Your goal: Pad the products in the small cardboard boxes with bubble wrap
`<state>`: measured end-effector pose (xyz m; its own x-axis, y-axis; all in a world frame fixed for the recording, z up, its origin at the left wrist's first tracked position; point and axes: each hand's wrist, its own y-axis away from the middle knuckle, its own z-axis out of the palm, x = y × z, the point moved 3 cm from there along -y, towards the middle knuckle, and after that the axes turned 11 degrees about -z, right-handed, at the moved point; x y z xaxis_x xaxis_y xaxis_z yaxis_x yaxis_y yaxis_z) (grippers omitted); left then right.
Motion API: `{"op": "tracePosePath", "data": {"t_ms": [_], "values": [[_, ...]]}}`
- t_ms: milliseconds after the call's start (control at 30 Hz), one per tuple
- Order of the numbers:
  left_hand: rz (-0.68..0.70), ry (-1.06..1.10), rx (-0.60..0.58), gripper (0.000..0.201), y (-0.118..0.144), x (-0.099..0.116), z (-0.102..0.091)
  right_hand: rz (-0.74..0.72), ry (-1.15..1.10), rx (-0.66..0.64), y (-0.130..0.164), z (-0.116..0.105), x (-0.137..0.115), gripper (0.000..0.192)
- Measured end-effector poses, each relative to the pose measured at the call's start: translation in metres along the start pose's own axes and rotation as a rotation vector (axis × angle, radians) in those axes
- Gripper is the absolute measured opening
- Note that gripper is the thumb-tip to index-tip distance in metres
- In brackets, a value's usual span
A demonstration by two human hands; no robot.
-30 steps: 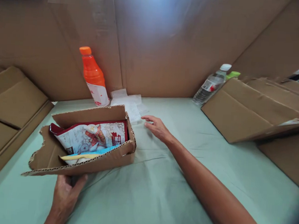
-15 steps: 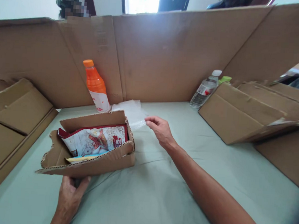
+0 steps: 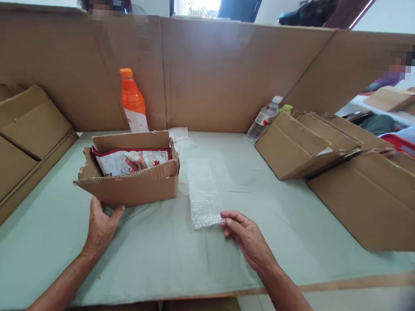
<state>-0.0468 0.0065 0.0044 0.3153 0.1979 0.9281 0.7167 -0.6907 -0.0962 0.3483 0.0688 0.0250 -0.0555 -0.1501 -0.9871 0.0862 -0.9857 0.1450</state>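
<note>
A small open cardboard box (image 3: pixel 134 188) with torn edges sits left of centre on the pale green table (image 3: pixel 172 257). Inside it lies a red and white snack packet (image 3: pixel 130 162). My left hand (image 3: pixel 100 224) touches the box's near bottom edge, fingers against the cardboard. A clear sheet of bubble wrap (image 3: pixel 203 193) lies flat to the right of the box. My right hand (image 3: pixel 246 236) pinches the sheet's near right corner between thumb and fingers.
An orange drink bottle (image 3: pixel 133 102) stands behind the box, with more clear wrap (image 3: pixel 179 135) beside it. A water bottle (image 3: pixel 264 119) leans at the back right. Flattened cartons lie at the right (image 3: pixel 361 185) and left (image 3: pixel 20 133). A cardboard wall (image 3: pixel 220 71) rings the table.
My right hand has pulled one sheet of bubble wrap from the pile at the back toward me, laying it beside the box. The view has backed away and tilted up.
</note>
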Motion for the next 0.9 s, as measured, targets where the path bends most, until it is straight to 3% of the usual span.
{"op": "tracePosePath", "data": {"t_ms": [100, 167, 267, 367, 467, 600, 800, 900], "values": [[0.256, -0.158, 0.094, 0.087, 0.032, 0.013, -0.017, 0.042, -0.04, -0.028, 0.022, 0.0, 0.003, 0.039], [0.464, -0.271, 0.058, 0.088, 0.063, 0.024, -0.021, 0.078, -0.075, -0.037, 0.033, 0.001, 0.005, 0.04], [0.686, -0.375, -0.186, 0.078, 0.109, 0.04, -0.009, 0.136, -0.142, -0.05, 0.045, 0.005, 0.009, 0.043], [0.812, -0.416, -0.456, 0.071, 0.138, 0.052, 0.018, 0.189, -0.195, -0.071, 0.057, 0.012, 0.014, 0.043], [0.865, -0.416, -0.596, 0.071, 0.149, 0.059, 0.045, 0.218, -0.228, -0.093, 0.069, 0.015, 0.016, 0.042], [0.886, -0.415, -0.617, 0.068, 0.153, 0.062, 0.066, 0.219, -0.257, -0.1, 0.084, 0.011, 0.018, 0.041], [0.914, -0.355, -0.624, 0.059, 0.161, 0.061, 0.075, 0.211, -0.292, -0.099, 0.093, 0.003, 0.025, 0.038], [0.854, -0.225, -0.629, 0.048, 0.163, 0.064, 0.075, 0.203, -0.272, -0.11, 0.093, 0.001, 0.026, 0.038]]}}
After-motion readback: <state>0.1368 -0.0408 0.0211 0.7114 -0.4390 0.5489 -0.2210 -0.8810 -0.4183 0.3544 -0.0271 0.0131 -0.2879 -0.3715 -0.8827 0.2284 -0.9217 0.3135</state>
